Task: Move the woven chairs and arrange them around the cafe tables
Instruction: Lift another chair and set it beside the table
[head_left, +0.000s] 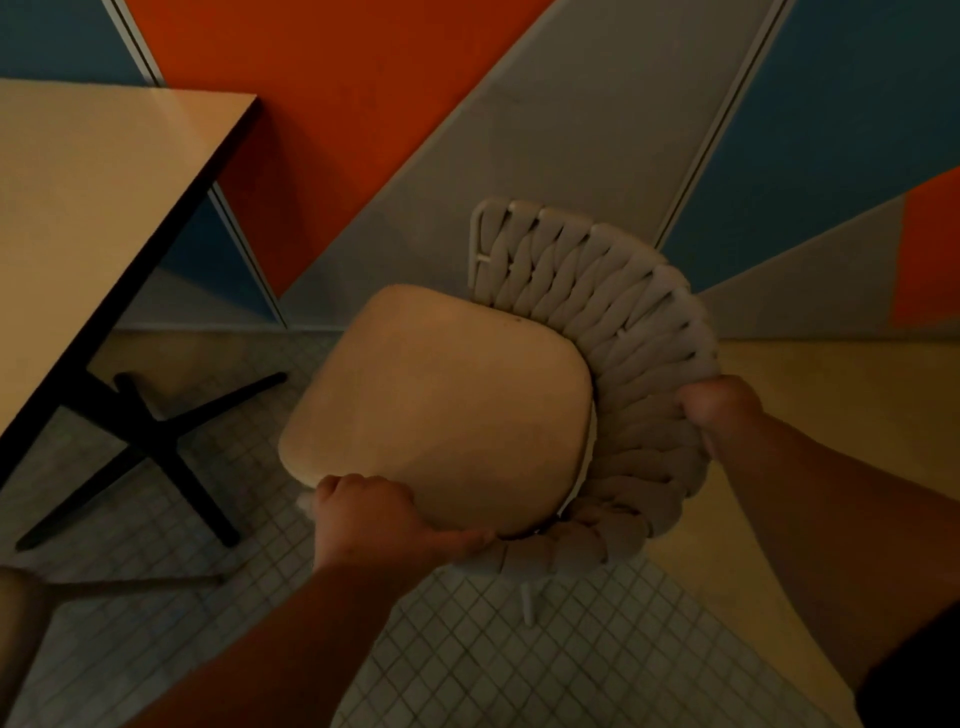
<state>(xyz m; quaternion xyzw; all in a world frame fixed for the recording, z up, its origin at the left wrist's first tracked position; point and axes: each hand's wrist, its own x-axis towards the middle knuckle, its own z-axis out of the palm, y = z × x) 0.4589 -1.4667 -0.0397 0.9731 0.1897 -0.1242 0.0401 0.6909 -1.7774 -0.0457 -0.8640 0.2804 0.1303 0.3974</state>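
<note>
A woven chair (587, 291) with a thick grey braided back and a tan seat cushion (441, 410) fills the middle of the view, tilted toward me. My left hand (374, 514) grips the near edge of the seat. My right hand (722, 410) is closed on the right side of the woven back. One pale chair leg (527, 603) pokes out below the seat. The cafe table (104, 208), light-topped with a dark edge, stands at the left on a black cross-shaped base (150, 441).
A wall painted in orange, grey and blue panels (337, 130) runs close behind the chair. The floor is small white tiles (493, 665), with a yellowish strip (810, 374) at the right. Part of another light piece of furniture (21, 613) shows at the lower left edge.
</note>
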